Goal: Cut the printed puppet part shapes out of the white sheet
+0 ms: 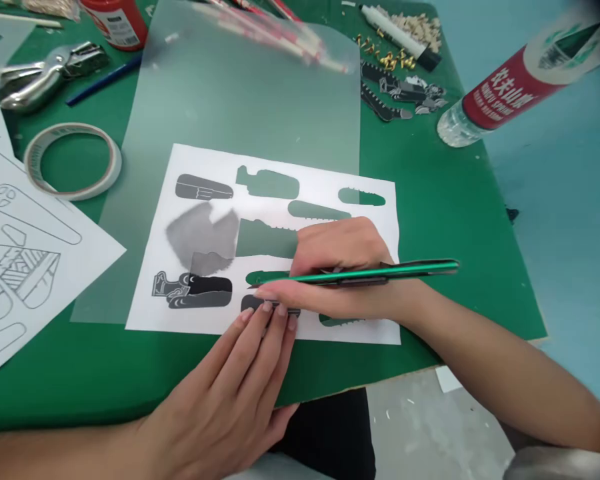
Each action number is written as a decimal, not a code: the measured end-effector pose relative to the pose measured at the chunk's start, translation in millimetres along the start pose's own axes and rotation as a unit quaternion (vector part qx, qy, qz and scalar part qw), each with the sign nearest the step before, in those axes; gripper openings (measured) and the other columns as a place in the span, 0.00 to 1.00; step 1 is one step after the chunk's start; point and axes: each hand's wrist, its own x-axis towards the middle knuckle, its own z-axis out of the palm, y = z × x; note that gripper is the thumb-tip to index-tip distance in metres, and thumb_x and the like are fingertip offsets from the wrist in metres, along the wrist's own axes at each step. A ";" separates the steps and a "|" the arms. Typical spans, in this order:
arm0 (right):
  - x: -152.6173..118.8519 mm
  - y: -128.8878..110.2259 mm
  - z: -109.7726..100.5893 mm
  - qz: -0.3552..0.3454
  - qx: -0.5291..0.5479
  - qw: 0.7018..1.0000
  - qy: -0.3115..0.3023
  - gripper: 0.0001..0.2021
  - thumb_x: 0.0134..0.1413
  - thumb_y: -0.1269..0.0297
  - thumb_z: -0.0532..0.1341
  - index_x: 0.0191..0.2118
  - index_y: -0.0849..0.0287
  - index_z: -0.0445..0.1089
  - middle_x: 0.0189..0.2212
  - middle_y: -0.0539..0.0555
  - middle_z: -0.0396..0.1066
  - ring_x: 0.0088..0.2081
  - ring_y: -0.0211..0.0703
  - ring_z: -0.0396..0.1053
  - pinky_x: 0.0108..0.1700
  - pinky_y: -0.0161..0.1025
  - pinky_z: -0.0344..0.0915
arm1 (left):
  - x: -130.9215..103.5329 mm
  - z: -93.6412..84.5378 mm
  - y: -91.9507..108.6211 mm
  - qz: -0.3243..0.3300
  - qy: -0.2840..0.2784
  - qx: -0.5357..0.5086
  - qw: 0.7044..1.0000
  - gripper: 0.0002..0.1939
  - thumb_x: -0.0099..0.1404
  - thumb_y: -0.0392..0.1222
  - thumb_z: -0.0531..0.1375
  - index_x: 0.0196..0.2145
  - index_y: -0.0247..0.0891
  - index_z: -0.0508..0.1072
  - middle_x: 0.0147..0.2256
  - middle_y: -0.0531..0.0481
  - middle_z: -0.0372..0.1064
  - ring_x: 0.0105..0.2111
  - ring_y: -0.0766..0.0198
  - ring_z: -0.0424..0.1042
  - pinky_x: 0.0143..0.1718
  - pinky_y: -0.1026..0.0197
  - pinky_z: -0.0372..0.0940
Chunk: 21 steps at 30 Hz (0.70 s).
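A white paper sheet [380, 253] with printed dark shapes and cut-out openings lies on a translucent sheet [260, 100]. My left hand [230, 387] presses its outstretched fingertips on the paper's lower edge, over a dark printed shape [250, 303]. Closed around a slim green craft knife [410, 269] is my right hand [337, 260], resting on the paper just above the left fingertips. The knife's thin tip points left, close to a long cut-out. To the left, a black-and-grey printed figure [200, 293] remains in the sheet. The right hand covers some of the cut-outs.
Left of the paper are a tape roll [111, 163], line drawings [45, 227], a metal hole punch [55, 73] and a blue pen [103, 80]. At the back right lie dark cut pieces [410, 93], brass fasteners [390, 60], a marker [400, 37] and a water bottle [505, 93].
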 end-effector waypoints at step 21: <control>-0.3 2.6 17.7 -0.083 -0.107 0.989 -0.056 0.23 0.75 0.68 0.47 0.23 0.57 0.56 0.18 0.47 0.57 0.25 0.37 0.50 0.27 0.39 0.51 | -1.2 0.9 2.6 -0.007 -0.010 0.001 1.000 0.45 0.75 0.58 0.56 0.70 0.09 0.57 0.66 0.21 0.61 0.65 0.37 0.62 0.77 0.43 0.43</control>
